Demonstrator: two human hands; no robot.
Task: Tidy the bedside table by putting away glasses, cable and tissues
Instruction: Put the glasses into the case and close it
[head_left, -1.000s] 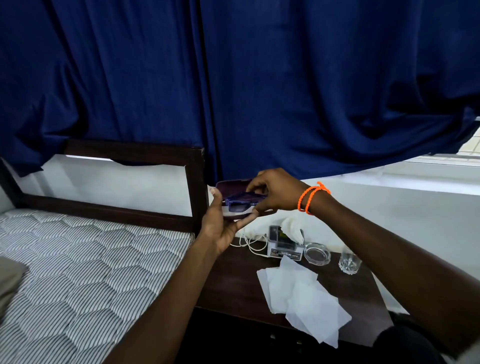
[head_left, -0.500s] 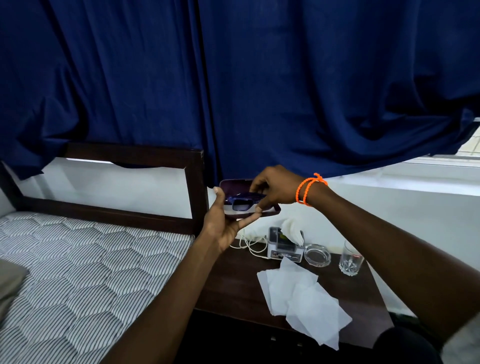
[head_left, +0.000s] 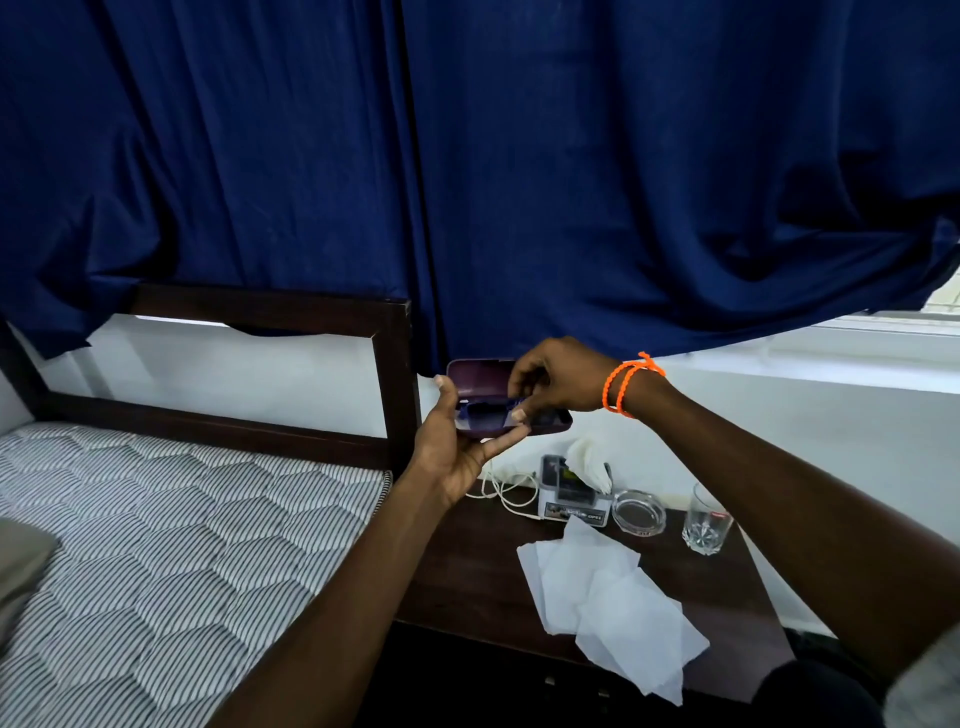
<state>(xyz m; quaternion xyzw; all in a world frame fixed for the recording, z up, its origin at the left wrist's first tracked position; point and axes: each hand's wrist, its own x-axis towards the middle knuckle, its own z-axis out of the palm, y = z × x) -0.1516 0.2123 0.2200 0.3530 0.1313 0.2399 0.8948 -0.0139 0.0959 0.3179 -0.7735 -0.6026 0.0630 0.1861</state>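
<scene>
Left hand: the left hand (head_left: 451, 451) cradles the open purple glasses case (head_left: 480, 383) from below, thumb up along its left end, fingers curled under the tray.
Right hand: the right hand (head_left: 558, 382), an orange wristband (head_left: 626, 385) on its wrist, pinches the glasses (head_left: 491, 414) with thumb and fingertips and presses them into the tray.
Glasses: dark-framed, lying inside the case, lid raised; whether they sit fully flat cannot be told, as the fingers cover part of the frame.
Progress: first item judged nearly stowed; the lid is not yet closed.
Outstanding, cable: the white cable (head_left: 503, 491) lies in loose loops at the back left of the bedside table (head_left: 467, 577).
Outstanding, tissues: loose white tissues (head_left: 605, 592) are spread overlapping near the front edge, one corner hanging over it.
Surroundings: a small box with a tissue sticking out of it (head_left: 571, 493), a glass ashtray (head_left: 638, 512) just beside it, a drinking glass (head_left: 706, 519) further right.
Adjacent: striped mattress (head_left: 182, 545) and dark headboard (head_left: 270, 306) to the left; blue curtain (head_left: 519, 156) behind.
Obstructions: the glassware stands near the tissues and cable; judged liable to be knocked when those are gathered.
</scene>
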